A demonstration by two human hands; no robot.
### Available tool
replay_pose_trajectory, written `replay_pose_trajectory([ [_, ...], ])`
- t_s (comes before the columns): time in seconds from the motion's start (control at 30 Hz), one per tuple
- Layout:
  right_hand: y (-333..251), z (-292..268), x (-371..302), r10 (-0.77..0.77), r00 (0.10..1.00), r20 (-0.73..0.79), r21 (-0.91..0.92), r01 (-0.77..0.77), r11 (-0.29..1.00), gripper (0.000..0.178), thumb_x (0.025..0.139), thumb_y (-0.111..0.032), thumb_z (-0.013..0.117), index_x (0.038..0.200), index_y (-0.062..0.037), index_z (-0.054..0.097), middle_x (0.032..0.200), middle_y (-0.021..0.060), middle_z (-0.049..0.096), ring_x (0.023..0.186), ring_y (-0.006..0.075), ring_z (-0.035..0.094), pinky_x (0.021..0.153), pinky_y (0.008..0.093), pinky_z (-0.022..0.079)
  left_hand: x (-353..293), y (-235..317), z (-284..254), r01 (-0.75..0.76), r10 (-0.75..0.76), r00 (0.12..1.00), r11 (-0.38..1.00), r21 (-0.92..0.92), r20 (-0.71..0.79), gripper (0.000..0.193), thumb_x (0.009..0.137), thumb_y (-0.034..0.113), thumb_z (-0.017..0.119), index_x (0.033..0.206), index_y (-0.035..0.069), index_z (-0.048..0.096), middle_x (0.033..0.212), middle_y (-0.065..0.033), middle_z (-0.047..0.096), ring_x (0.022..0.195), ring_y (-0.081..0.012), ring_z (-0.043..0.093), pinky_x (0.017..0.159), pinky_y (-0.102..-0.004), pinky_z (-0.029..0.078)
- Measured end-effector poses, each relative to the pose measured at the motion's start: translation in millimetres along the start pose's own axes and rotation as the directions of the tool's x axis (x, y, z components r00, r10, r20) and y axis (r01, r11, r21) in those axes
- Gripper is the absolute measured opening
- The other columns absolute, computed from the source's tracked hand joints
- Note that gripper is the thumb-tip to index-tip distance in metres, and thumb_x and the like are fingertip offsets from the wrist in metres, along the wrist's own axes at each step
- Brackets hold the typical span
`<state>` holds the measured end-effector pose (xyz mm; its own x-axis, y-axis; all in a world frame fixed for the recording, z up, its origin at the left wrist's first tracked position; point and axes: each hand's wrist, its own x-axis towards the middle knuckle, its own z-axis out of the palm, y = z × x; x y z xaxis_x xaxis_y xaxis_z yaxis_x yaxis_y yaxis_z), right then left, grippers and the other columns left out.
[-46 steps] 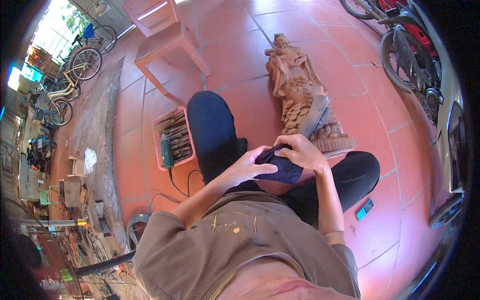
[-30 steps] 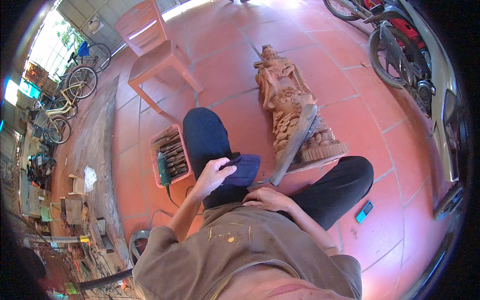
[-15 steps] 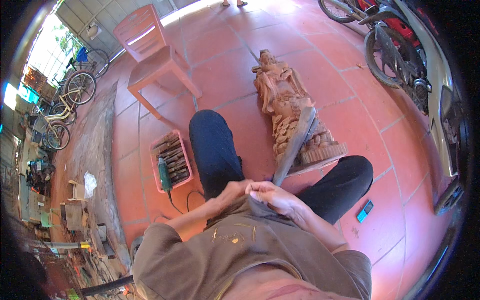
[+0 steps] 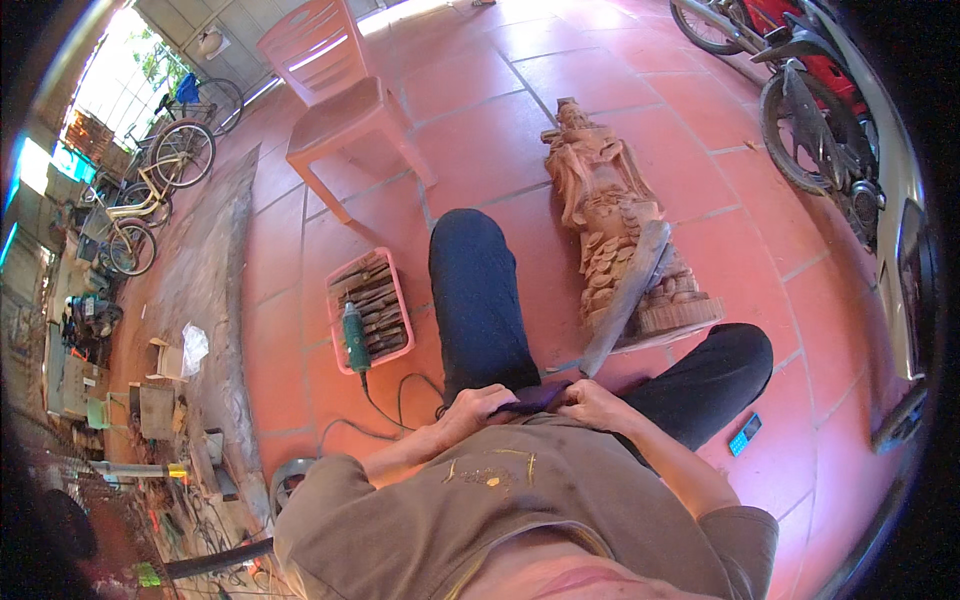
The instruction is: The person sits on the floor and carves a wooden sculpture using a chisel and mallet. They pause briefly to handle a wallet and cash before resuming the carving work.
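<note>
In front of my belly, my left hand (image 4: 478,408) and my right hand (image 4: 594,406) are closed, with a strip of dark purple cloth (image 4: 537,397) stretched between them. The cloth lies at the hem of my brown shirt (image 4: 520,470); I cannot tell whether it belongs to the clothing. Between my bent knees and beyond is a carved wooden statue (image 4: 610,215) of a robed figure. A long, flat-ended piece of wood (image 4: 628,298) leans across its lower part. Neither hand touches the statue or this wood.
Left of my knee, a pink basket (image 4: 408,318) holds several carving tools and a green corded power tool (image 4: 355,335). A plastic chair (image 4: 340,110) stands beyond. A phone (image 4: 745,434) lies on the tiles at right. Motorbikes (image 4: 800,130) stand far right; bicycles (image 4: 180,155) far left.
My hands have moved apart from where they met at the shirt hem, and the purple cloth now shows between them. The whole view has shifted, carrying the surroundings slightly rightward.
</note>
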<state>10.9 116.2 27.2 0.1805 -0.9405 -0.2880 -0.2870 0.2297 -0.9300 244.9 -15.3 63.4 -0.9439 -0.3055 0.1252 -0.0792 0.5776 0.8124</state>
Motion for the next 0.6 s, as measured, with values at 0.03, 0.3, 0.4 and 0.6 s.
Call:
replay_pose_trajectory([
  [0.03, 0, 2, 2, 0.029, 1.0, 0.011, -0.017, -0.029, 0.999, 0.022, 0.086, -0.013, 0.066, 0.102, 0.0001, 0.072, 0.09, 0.0121, 0.074, 0.078, 0.0145, 0.067, 0.073, 0.0327, 0.053, -2, 1, -1, 0.004, -0.004, 1.0, 1.0, 0.005, -0.01, 0.019, 0.084, 0.009, 0.069, 0.102, 0.006, 0.064, 0.095, -0.0136, 0.065, 0.083, -0.035, 0.066, 0.07, -0.041, 0.055],
  [0.3, -9, -1, 12, 0.144, 0.982, 0.12, -0.46, -0.073, 0.885, 0.033, 0.081, -0.022, 0.069, 0.1, 0.0046, 0.067, 0.096, 0.0258, 0.069, 0.095, 0.0384, 0.068, 0.081, 0.0462, 0.052, 2, 1, 2, 0.1, -0.105, 0.993, 0.991, 0.087, 0.051, 0.024, 0.085, 0.016, 0.072, 0.104, 0.003, 0.066, 0.096, -0.015, 0.068, 0.085, -0.034, 0.068, 0.072, -0.0404, 0.056],
  [0.4, -16, 0, 17, 0.14, 0.98, 0.139, -0.577, -0.035, 0.816, 0.031, 0.078, -0.02, 0.067, 0.094, 0.0069, 0.065, 0.096, 0.0274, 0.068, 0.095, 0.0418, 0.067, 0.077, 0.0505, 0.052, 2, -9, 7, 0.092, -0.098, 0.994, 0.991, 0.097, 0.057, 0.026, 0.085, 0.017, 0.073, 0.106, 0.003, 0.065, 0.098, -0.0169, 0.068, 0.086, -0.0361, 0.068, 0.073, -0.0418, 0.056],
  [0.6, -9, 11, 22, -0.055, 0.991, 0.122, -0.73, 0.127, 0.671, 0.023, 0.075, -0.015, 0.065, 0.086, 0.0043, 0.065, 0.09, 0.0249, 0.068, 0.082, 0.0422, 0.068, 0.066, 0.0509, 0.054, -2, -3, 7, 0.119, -0.119, 0.993, 0.992, 0.033, 0.002, 0.024, 0.084, 0.019, 0.071, 0.097, 0.002, 0.062, 0.09, -0.0205, 0.066, 0.081, -0.0406, 0.065, 0.068, -0.0463, 0.052],
])
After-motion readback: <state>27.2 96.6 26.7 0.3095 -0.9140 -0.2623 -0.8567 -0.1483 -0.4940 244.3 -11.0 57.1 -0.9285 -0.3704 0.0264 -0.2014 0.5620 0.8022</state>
